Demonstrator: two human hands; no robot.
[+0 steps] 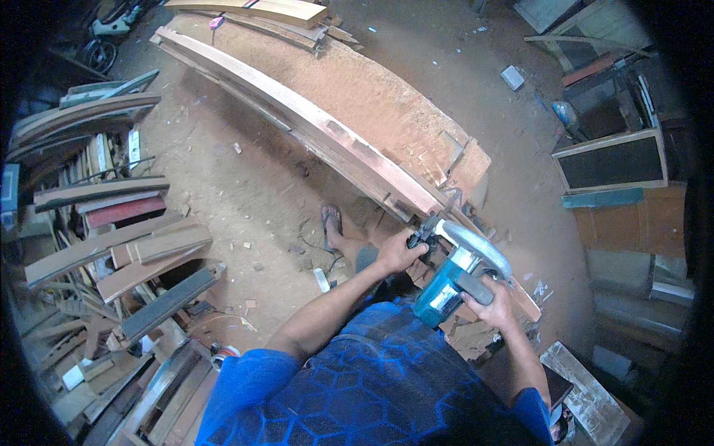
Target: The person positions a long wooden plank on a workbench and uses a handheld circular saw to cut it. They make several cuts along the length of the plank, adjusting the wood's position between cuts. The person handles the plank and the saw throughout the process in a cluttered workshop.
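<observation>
My left hand (pixel 398 251) is wrapped round the black front handle of a teal circular saw (pixel 441 293) with a silver guard, and my right hand (pixel 489 302) grips its grey main handle. The saw rests at the near end of a long pale pinkish board (pixel 320 126), which runs diagonally away to the upper left along a sawdust-covered bench (pixel 372 97). The blade is hidden under the guard and saw body.
Stacks of curved boards and offcuts (pixel 134 245) crowd the left. Framed panels (pixel 606 160) stand along the right. Planks (pixel 268 11) lie at the bench's far end. A scooter (pixel 104 30) stands at upper left. Scraps litter the floor around my sandalled foot (pixel 332 223).
</observation>
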